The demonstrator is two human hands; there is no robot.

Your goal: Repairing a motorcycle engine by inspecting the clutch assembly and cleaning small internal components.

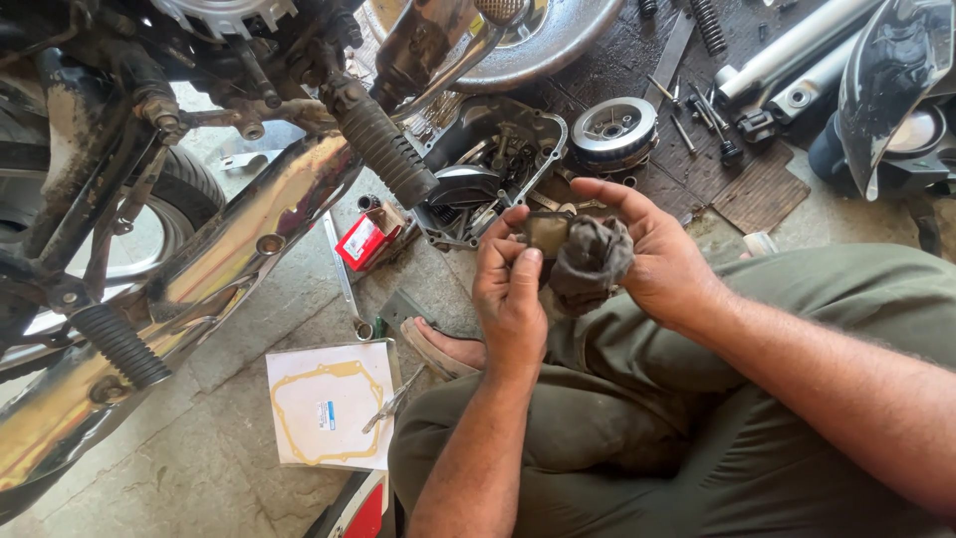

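My left hand [508,284] pinches a small flat brownish metal part [547,232] between thumb and fingers, held over my knees. My right hand [652,249] cups a crumpled grey rag [592,261] that rests against the part. Both hands meet in front of my olive-green trousers [637,418]. Just beyond them on the floor lies an open engine side cover [498,164] with dark inner parts showing.
A motorcycle fills the left, with its chrome exhaust pipe [239,249] and rubber footpeg [383,149]. A packaged gasket [327,403] with pliers lies by my sandalled foot [448,351]. A small red box [364,239], a round clutch part [614,132], springs and bolts are scattered on a dark mat.
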